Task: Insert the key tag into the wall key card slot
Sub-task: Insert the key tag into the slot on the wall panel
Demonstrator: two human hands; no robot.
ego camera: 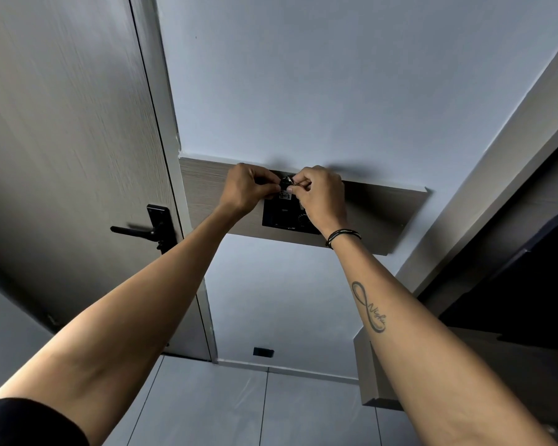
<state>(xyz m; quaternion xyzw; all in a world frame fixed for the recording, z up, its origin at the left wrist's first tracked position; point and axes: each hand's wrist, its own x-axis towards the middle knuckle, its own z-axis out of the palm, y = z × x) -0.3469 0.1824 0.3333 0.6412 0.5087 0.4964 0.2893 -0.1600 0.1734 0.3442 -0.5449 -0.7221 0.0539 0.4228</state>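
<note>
Nearest us: dark sleeve point(29, 423) at bottom left, both bare forearms reaching up and fwd. Right forearm has a tattoo point(369, 309); a dark cord bracelet point(342, 235) sits at the right wrist.

Further out, both hands meet at the wall. Left hand point(245, 191) is pinched shut, fingertips on a small dark key tag point(285, 187) from the left side. Right hand point(322, 196) is curled closed on the same bit from the right, w/ what looks like a metal ring point(290, 179) showing between thumb and finger. So we hold the tag two-handed, gripped from both sides.

The tag sits against the upper part of a black wall panel point(284, 217); a white label point(285, 196) shows just below the fingertips, prob. on the tag or on the panel, can't tell which. Panel is mounted on a wood-look strip point(377, 214) across the pale wall point(335, 75). Slot mouth itself is hidden by fingers.

Progress, our read: tag is at the slot, approx. lined up, but can't tell if it's started in. Left to do: push it home, let go w/ both hands.

Far left: door point(62, 140) w/ black handle point(136, 231). Low on the wall, a small dark outlet point(263, 351) nr the tiled floor point(239, 407).
</note>
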